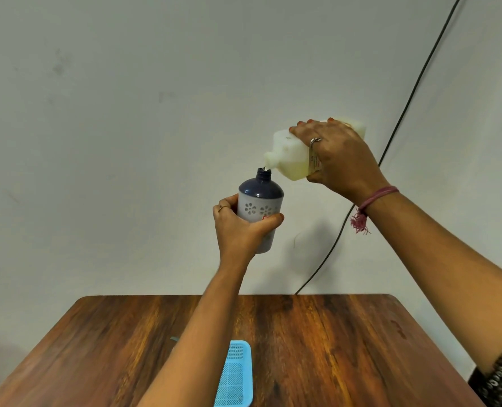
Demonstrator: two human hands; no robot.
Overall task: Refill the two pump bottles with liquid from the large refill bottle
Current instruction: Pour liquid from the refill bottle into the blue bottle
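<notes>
My left hand grips a pump bottle with its pump off, held upright in the air above the table; it has a dark blue shoulder and neck and a pale body with flower shapes. My right hand holds the large white refill bottle tipped over to the left, yellowish liquid pooled toward its spout. The spout sits just above and to the right of the open neck, and a thin white stream runs between them. A second pump bottle is not in view.
A wooden table lies below, its far edge against a plain wall. A light blue mesh tray rests near the front, partly behind my left forearm. A dark cable runs diagonally down the wall at right.
</notes>
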